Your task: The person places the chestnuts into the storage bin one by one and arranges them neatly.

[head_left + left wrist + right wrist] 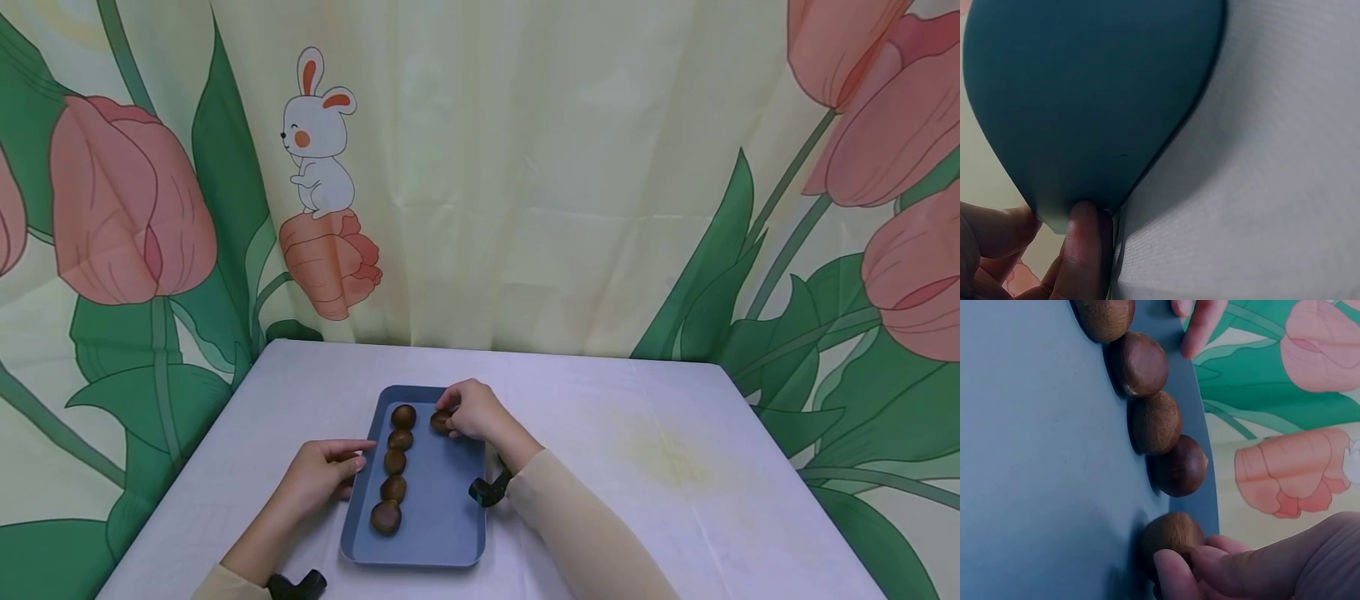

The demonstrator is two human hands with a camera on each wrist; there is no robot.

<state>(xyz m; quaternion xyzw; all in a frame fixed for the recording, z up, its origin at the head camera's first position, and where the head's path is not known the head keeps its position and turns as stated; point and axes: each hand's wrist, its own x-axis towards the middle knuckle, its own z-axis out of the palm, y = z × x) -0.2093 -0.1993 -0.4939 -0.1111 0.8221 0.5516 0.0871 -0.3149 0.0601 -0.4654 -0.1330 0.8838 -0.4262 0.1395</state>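
At the far right part of a blue-grey tray point(442, 546), my right hand point(476, 412) pinches a brown chestnut point(439, 422) between thumb and fingers. The right wrist view shows this chestnut point(1172, 537) close up, partly covered by the fingertips. Several more chestnuts point(394, 461) form a lengthwise row along the tray's left side. My left hand point(318, 475) is at the left rim, its index finger stretched out and fingertips touching the edge. In the left wrist view, the left fingers point(1082, 244) rest against the tray's outer wall point(1091, 94).
The tray lies on a table with a white cloth point(637, 467). Behind it hangs a curtain point(510, 167) printed with tulips, a rabbit and a carrot. Black devices point(491, 488) sit at both wrists, the right one close to the tray's right rim.
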